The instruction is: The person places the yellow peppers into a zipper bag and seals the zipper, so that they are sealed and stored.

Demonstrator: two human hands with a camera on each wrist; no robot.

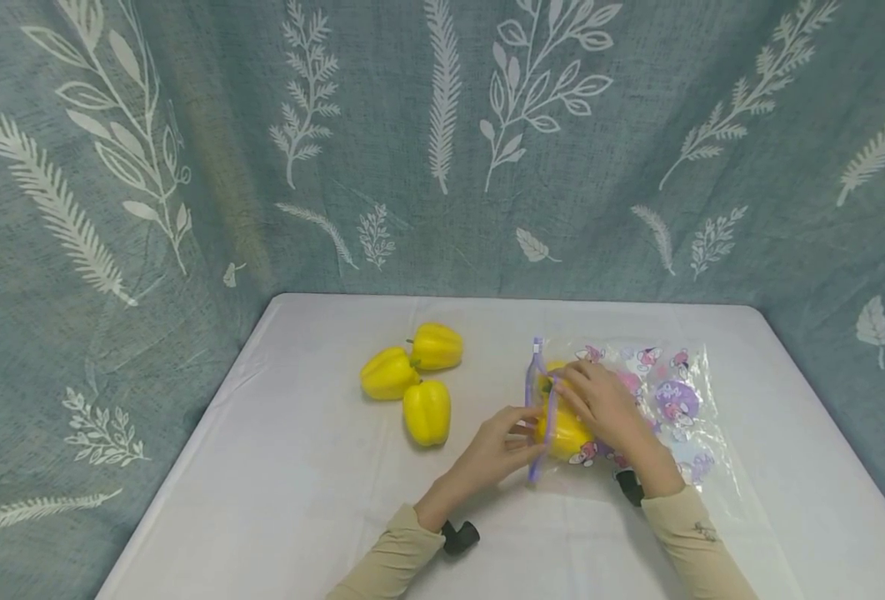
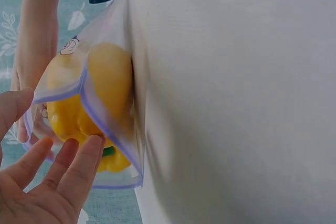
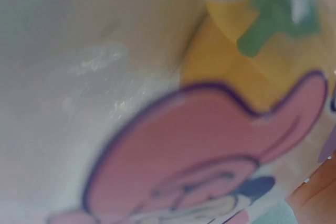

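Note:
A clear zip bag with a purple rim and cartoon prints lies on the table, its mouth spread toward the left. Inside it are yellow bell peppers, one showing a green stem through the film. My right hand lies over the bag and grips its upper lip near the rim. At the mouth is my left hand, thumb apart and fingers extended, with fingertips against a pepper. The right wrist view shows mostly printed film; the right fingers are largely hidden there.
Left of the bag, three more yellow bell peppers sit in a loose cluster on the white-covered table. A blue-green curtain with white leaf patterns stands behind the table and along its sides.

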